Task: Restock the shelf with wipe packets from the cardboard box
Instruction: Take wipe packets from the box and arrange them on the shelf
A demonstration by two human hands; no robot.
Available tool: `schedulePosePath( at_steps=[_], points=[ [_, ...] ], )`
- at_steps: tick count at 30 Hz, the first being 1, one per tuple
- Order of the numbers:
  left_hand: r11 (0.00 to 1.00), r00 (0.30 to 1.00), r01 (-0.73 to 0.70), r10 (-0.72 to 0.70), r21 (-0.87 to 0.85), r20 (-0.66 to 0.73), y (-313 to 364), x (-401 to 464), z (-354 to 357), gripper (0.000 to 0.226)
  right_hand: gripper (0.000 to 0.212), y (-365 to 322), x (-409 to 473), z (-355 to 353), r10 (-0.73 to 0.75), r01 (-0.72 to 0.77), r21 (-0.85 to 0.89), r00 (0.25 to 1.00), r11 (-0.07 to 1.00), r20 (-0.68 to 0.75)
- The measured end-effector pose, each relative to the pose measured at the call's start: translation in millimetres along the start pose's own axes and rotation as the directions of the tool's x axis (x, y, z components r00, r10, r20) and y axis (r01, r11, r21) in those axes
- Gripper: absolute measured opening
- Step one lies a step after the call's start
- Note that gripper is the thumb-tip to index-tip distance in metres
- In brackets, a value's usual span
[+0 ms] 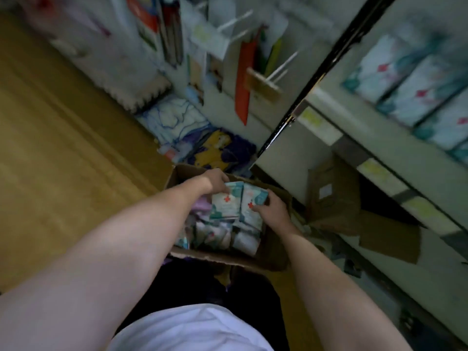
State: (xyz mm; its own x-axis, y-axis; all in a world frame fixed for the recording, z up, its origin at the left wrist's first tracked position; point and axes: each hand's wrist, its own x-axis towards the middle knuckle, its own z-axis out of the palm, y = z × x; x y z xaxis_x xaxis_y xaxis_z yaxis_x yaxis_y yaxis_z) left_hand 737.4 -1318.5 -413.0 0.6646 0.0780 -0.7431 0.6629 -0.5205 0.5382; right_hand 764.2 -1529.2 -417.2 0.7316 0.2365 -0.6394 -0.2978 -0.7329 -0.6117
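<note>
Shelving, pale grey metal (354, 138), runs along right, stocked with teal-and-white floral wipe packs (415, 89). Open brown cardboard box (268, 259) sits on yellow wood floor (63, 148), full of packets. Left hand (215, 181) grips far edge of teal-and-white wipe packets with red marks (238, 203); right hand (272, 209) clasps their right side, packets still within box.

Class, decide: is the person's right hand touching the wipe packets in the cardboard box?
Touching. The head view shows the right hand gripping the side of the wipe packets.
</note>
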Motion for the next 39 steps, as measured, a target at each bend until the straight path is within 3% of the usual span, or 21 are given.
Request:
schedulePosePath(
  at_steps=[6, 11, 14, 17, 22, 26, 29, 32, 34, 39],
  points=[
    [0.966, 0.970, -0.210, 0.225, 0.154, -0.088, 80, -48, -50, 0.034, 0.054, -45, -48, -41, 0.004, 0.029, 0.207, 0.988, 0.978, -0.158],
    [0.891, 0.907, -0.356, 0.402, 0.281, -0.126, 150, -87, -76, 0.040, 0.036, -90, -87, -97, -0.113, 0.159, 0.162, 0.958, 0.974, -0.264],
    [0.824, 0.856, -0.437, 0.504, 0.361, -0.114, 192, -114, -85, 0.037, 0.036, -111, -109, -135, -0.153, 0.223, 0.158, 0.918, 0.962, -0.367],
    [0.743, 0.798, -0.507, 0.597, 0.436, -0.088, 230, -123, -87, 0.039, 0.043, -117, -132, -169, -0.117, 0.255, 0.259, 0.885, 0.932, -0.451],
    [0.681, 0.747, -0.598, 0.665, 0.422, -0.016, 277, -127, -87, 0.027, 0.052, -111, -148, -221, -0.049, 0.327, 0.416, 0.832, 0.849, -0.553],
    [0.680, 0.723, -0.615, 0.688, 0.400, -0.057, 308, -118, -86, 0.041, 0.039, -110, -146, -253, -0.054, 0.413, 0.428, 0.767, 0.804, -0.639],
    [0.593, 0.654, -0.629, 0.753, 0.503, -0.070, 327, -113, -84, 0.046, 0.036, -112, -133, -269, -0.080, 0.441, 0.415, 0.757, 0.796, -0.649],
    [0.520, 0.624, -0.607, 0.780, 0.601, -0.045, 335, -99, -75, 0.039, 0.056, -109, -116, -276, -0.088, 0.362, 0.328, 0.777, 0.873, -0.623],
    [0.530, 0.638, -0.580, 0.768, 0.618, -0.061, 337, -88, -71, 0.039, 0.070, -105, -103, -277, -0.077, 0.286, 0.250, 0.786, 0.925, -0.614],
    [0.485, 0.673, -0.496, 0.739, 0.721, -0.034, 347, -63, -68, 0.087, 0.085, -101, -73, -287, -0.086, 0.258, 0.210, 0.798, 0.943, -0.597]
  ],
)
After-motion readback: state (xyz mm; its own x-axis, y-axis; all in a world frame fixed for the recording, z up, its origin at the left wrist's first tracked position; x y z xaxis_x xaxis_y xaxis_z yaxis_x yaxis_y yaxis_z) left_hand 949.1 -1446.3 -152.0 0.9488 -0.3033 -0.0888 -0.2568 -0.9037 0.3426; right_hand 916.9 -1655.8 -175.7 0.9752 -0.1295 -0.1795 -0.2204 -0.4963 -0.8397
